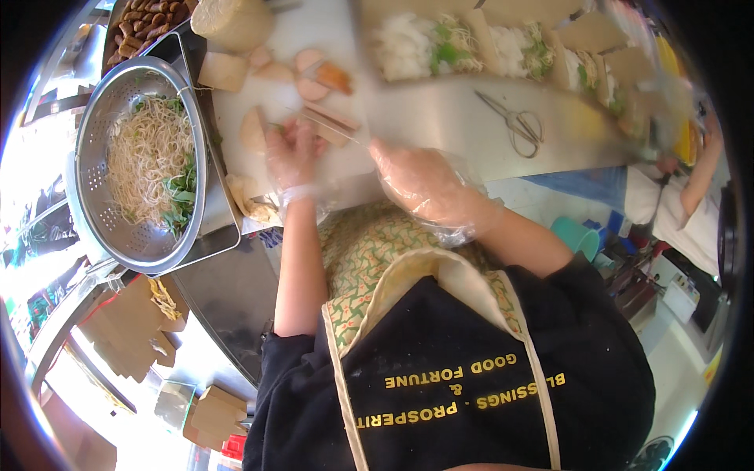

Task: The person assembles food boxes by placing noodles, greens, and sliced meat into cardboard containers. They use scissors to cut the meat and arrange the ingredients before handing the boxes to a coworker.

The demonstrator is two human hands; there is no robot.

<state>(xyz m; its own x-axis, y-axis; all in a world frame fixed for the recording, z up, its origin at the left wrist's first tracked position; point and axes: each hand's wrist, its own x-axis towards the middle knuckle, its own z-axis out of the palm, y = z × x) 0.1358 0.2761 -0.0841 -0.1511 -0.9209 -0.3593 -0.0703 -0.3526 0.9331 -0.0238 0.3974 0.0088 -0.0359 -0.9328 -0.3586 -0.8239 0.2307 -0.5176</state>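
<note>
1. Where the two forearms rise from the lower edge over a patterned apron [377,251], both hands wear thin clear plastic gloves and meet at a white cutting board [290,47].
2. The left hand [292,153] lies with its fingers curled down on a pale sausage slice [253,129], pinning it to the board.
3. The right hand [420,184] is clenched around the handle of a knife [334,125]; the blade runs leftward from it and ends just beside the left fingertips, over a pale sliced strip.
4. Just beyond the left hand lie more pale and pinkish sausage slices [310,74], loosely scattered on the board.
5. To the left of the left hand sits a metal colander [94,118] holding thin noodles [145,161] and green leaves, resting in a steel tray.
6. Beyond and to the right of the right hand, a pair of scissors [518,125] lies on the steel counter [440,110], apart from both hands.
7. Farther off, past the scissors, stands a row of open brown paper boxes [503,39] filled with white noodles and greens, blurred.
8. At the far top left, beyond the board, a thick pale sausage roll [232,22] rests beside a tray of small brown pieces [145,20].
</note>
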